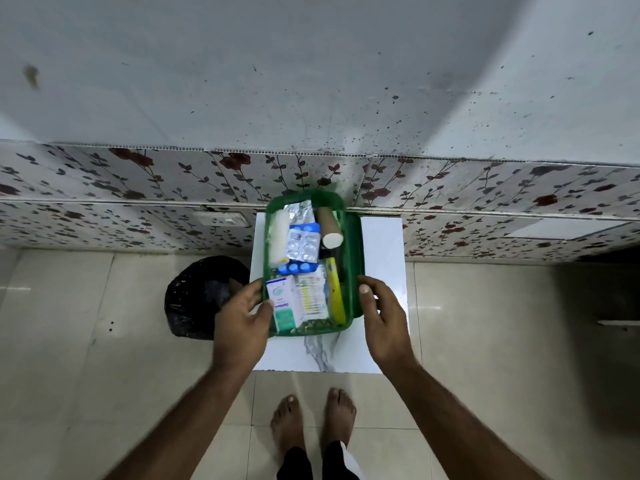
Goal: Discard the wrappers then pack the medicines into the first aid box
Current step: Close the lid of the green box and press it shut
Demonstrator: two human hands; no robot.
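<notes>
A green first aid box (354,258) stands open on a small white table (381,244). Inside lie a white gauze roll (280,239), silver and blue blister packs (303,242), a brown bandage roll (329,225), a yellow tube (335,289), a white-green medicine carton (282,304) and a printed sachet (311,296). My left hand (242,317) grips the box's near left edge, thumb over the rim by the carton. My right hand (381,313) holds the near right edge, thumb on the rim.
A bin lined with a black bag (199,296) stands on the floor left of the table. A floral-tiled wall (138,188) rises right behind the table. My bare feet (313,420) stand on beige floor tiles below the table's front edge.
</notes>
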